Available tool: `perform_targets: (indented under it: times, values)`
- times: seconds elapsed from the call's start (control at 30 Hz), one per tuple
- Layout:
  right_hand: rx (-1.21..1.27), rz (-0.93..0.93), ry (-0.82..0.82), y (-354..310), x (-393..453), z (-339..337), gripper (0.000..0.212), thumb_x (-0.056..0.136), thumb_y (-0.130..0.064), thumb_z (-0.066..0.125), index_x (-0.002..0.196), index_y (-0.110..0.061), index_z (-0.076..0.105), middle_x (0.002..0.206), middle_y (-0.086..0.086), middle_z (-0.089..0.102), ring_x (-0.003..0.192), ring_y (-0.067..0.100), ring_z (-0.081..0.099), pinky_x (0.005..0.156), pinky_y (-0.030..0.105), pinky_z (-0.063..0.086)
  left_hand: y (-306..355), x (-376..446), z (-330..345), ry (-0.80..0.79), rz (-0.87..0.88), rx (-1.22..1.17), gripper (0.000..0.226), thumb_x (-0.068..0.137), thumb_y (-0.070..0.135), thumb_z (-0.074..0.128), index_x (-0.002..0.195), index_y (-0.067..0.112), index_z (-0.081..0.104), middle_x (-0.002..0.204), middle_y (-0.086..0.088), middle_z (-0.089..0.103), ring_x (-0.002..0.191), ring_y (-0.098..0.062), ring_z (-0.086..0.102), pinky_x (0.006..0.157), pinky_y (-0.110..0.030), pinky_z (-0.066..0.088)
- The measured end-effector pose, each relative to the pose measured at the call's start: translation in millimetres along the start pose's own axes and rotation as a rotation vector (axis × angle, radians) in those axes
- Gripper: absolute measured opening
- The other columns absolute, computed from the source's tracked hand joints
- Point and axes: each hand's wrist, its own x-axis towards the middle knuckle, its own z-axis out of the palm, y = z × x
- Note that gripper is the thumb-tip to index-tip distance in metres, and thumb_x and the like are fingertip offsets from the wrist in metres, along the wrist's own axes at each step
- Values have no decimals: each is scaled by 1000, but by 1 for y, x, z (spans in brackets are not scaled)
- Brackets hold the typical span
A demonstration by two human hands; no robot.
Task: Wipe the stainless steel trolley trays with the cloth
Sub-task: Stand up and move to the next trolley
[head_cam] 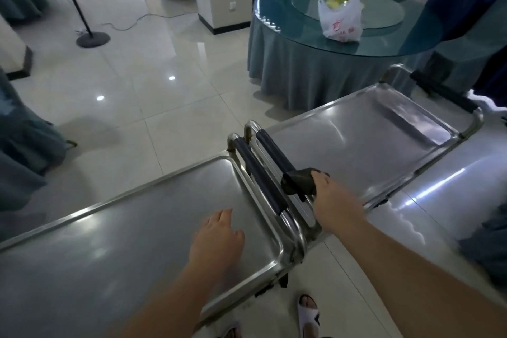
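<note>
- Trolley trays of stainless steel are seen set end to end: the near tray point(123, 241) fills the lower left, and the far tray point(365, 143) lies up and to the right of it.
- Each tray's long axis is seen to run from lower left to upper right, so that the two form one diagonal line pointing towards the round glass-topped table point(288, 25).
- Between the trays, two padded push handles point(260, 170) are found side by side, lying across the trays' long axis, from upper left to lower right.
- A dark cloth point(299, 182) is draped over the handle of the far trolley, bunched at its nearer end.
- The cloth is gripped by the right hand point(333, 197), whose fingers are curled over it at the handle.
- The left hand point(218, 239) is held over the near tray's right end with fingers straight and slightly spread; whether it touches the steel cannot be told.
- A third steel surface point(444, 195) is seen at the right, beside the far tray.
- A white plastic bag point(341, 20) is stood on the table, and a fan stand point(92, 38) is placed on the tiled floor at upper left.
- A foot in a white sandal point(308, 313) is visible below the near tray's corner.
</note>
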Motion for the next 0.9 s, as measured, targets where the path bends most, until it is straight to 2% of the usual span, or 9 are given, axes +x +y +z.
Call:
perform_targets:
  times: [0.07,0.17,0.27,0.4,0.53,0.67,0.77,0.9]
  values:
    - [-70,-62,3,1,22,11,70,99,-17,52,161,-17,22,158,11,42,134,33,48,110,51,45,3,6,5,21,-54,-5,69,104,40,47,166,21,25,169,-2,32,155,-25,30,124,-44,31]
    - [-137,-152,-104,0,41,31,73,102,-24,42,165,-14,8,171,12,18,152,40,23,122,53,28,12,10,14,50,-158,-25,68,104,39,47,166,18,26,169,-5,32,155,-26,29,124,-45,31]
    - [-168,-256,-314,10,34,55,76,104,-33,39,166,-17,-3,173,10,-1,156,44,0,126,58,14,35,2,26,70,-263,-39,68,103,38,49,165,19,28,168,-5,33,154,-26,31,124,-44,30]
    - [-233,-411,-378,34,22,77,83,104,-41,37,163,-18,-16,172,11,-17,154,47,-19,126,62,5,66,-14,47,120,-348,-73,66,102,35,51,163,19,32,165,-4,37,152,-24,32,124,-40,28]
    - [-176,-382,-418,28,28,75,83,102,-53,31,164,-20,-13,171,10,-19,153,46,-23,126,62,1,82,-33,62,130,-407,-97,68,102,37,52,164,20,29,166,-3,36,152,-23,31,124,-40,29]
    - [-169,-374,-447,24,28,65,84,100,-58,29,166,-19,-6,173,9,-11,155,46,-14,125,63,4,84,-48,63,154,-431,-101,69,101,37,51,164,21,29,165,-2,36,152,-23,30,124,-41,29]
    - [-152,-391,-423,22,23,53,78,101,-56,28,166,-21,1,174,6,0,157,43,-3,125,63,6,81,-53,56,171,-409,-98,70,99,37,51,163,21,29,165,-1,36,152,-23,31,123,-43,32]
    - [-148,-383,-396,18,2,39,73,103,-54,27,166,-25,3,174,3,2,158,41,0,126,62,5,76,-64,47,188,-359,-77,70,97,40,49,163,24,29,165,0,36,150,-23,33,121,-44,35]
